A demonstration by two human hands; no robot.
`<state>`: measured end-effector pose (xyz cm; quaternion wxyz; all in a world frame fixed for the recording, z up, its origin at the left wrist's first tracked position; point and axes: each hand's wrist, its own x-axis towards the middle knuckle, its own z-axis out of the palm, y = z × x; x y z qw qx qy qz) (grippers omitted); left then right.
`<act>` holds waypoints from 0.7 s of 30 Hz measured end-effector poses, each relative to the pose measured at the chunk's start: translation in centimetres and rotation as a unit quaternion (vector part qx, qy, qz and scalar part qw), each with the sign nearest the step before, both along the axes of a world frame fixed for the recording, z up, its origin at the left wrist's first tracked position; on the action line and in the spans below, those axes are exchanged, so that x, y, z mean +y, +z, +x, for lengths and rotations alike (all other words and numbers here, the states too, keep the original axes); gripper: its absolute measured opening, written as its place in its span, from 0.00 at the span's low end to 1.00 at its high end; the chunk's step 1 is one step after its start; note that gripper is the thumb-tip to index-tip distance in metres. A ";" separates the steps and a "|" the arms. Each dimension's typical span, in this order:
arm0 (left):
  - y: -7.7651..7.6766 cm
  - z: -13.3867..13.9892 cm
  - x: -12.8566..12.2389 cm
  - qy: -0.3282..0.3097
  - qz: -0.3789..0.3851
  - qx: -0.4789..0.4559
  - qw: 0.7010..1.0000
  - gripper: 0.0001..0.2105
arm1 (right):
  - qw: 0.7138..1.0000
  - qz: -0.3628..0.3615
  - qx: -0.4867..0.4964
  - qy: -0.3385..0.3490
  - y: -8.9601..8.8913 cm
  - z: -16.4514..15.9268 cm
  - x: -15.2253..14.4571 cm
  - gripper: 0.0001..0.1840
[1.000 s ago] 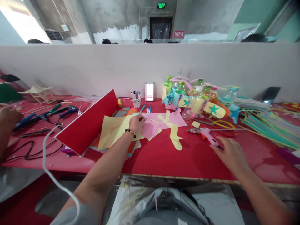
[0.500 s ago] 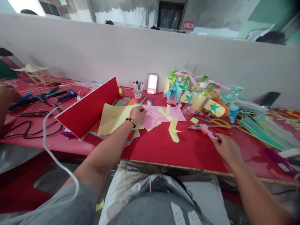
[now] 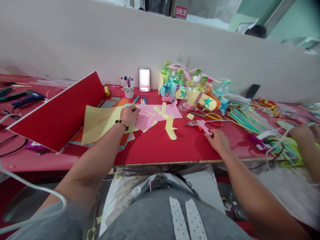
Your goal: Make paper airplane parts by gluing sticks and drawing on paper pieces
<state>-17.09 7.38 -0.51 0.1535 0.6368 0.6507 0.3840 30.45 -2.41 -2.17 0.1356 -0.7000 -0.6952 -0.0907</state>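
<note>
- The back end of a pink glue gun (image 3: 203, 126) is held in the right hand (image 3: 218, 140), with the fingers closed on it. The gun is seen on the red table (image 3: 160, 153), its tip pointed left.
- The left hand (image 3: 129, 115) is set where a yellow sheet (image 3: 100, 123) meets pink paper (image 3: 145, 122). The fingers are curled, but whether paper is pinched cannot be told.
- Between the 2 hands, 1 folded yellow cutout (image 3: 170, 128) is seen.
- Behind the gun, scissors (image 3: 212, 115) with yellow handles are seen.
- Farther back, bottles (image 3: 178, 77) are dressed in colored paper and stars.
- A phone (image 3: 144, 80) is stood by the wall, its screen blurred.
- White Chinese writing is shown on a red sign (image 3: 180, 12), too small to be read surely.
</note>
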 end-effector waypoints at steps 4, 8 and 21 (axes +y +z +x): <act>0.0 0.0 0.1 0.004 -0.005 0.006 1.000 0.13 | 1.000 0.015 0.009 -0.003 -0.1 0.5 0.3 0.15; -0.1 0.0 0.1 0.006 -0.007 0.007 1.000 0.14 | 0.999 0.031 0.020 -0.007 0.0 1.4 0.9 0.15; -0.1 -0.1 0.0 -0.003 -0.016 0.003 1.000 0.14 | 0.998 0.021 0.043 -0.042 0.0 3.9 4.9 0.17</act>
